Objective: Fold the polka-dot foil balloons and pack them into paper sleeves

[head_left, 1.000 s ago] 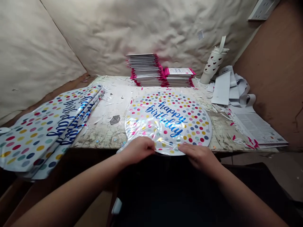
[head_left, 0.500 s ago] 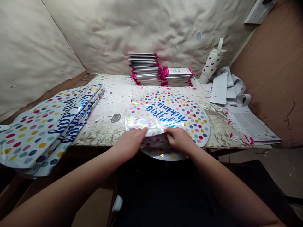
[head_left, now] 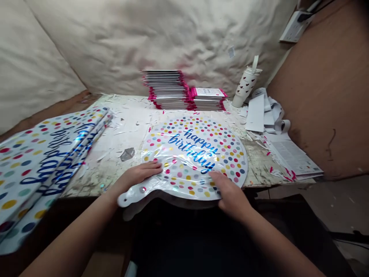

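A round foil "happy birthday" balloon (head_left: 196, 154) is lying flat at lower centre of the frame, its dots shining in every colour and its lettering gleaming blue; it's overhanging the front edge of the counter (head_left: 129, 123), with its white neck (head_left: 127, 198) jutting out toward the lower left! The left hand (head_left: 135, 175) is pressing open and flat on the balloon's lower left, fingers pointing right; the right hand (head_left: 230, 190) is sitting on the lower right of the foil, fingers curving over it, thumb out of sight, and I can't tell whether it's pinching anything. Over at the left of the frame, a pile of folded dotted foil balloons (head_left: 49, 154) is sprawling off the counter's edge; a grey scrap (head_left: 127, 154) is lying between that pile and the balloon. Up at top centre, a tall stack of pink-edged packets (head_left: 167, 89) is standing beside a lower stack (head_left: 208, 99); just right of those, a white heart-print tumbler (head_left: 245, 86) is standing with its straw up. White paper strips (head_left: 255, 114) are heaping at the right, and printed sheets (head_left: 294, 157) are spreading over the counter's right end; a power socket (head_left: 296, 27) is showing at upper right.
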Available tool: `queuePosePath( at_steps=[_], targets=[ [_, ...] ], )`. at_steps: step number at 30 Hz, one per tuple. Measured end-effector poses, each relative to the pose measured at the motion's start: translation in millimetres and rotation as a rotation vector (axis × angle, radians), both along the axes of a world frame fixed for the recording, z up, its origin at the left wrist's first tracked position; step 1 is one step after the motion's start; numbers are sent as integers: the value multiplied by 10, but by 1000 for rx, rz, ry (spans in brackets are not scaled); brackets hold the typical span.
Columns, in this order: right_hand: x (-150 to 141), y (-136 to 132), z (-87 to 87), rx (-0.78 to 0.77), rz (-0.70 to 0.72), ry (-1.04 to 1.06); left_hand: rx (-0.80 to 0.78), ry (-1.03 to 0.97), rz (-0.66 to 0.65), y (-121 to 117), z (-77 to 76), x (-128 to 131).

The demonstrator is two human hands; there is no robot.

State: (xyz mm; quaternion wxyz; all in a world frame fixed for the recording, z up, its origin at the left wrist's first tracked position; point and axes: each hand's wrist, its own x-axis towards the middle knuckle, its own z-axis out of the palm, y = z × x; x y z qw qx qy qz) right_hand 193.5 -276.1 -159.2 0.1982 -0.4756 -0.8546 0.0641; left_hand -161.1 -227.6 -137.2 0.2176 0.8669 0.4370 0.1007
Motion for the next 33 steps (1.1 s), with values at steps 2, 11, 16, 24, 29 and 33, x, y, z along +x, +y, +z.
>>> queuePosePath(
  at_steps=[2,11,16,24,29,33],
  targets=[
    [344,122,-76,35,-222,-40,21,-19,52,37,-113,-54],
    [1125,914,55,-246,53,87,110,57,117,45,48,-155],
    [1162,1463,242,-632,-178,346,-258,-30,442,548,273,-195],
    [896,2086,301,-652,-478,215,205,201,732,1029,432,244],
    [860,2206,305,-558,-561,102,260,284,285,548,145,627],
    [706,2316,419,-423,-716,-20,202,368,341,425,-47,637]
  ],
)
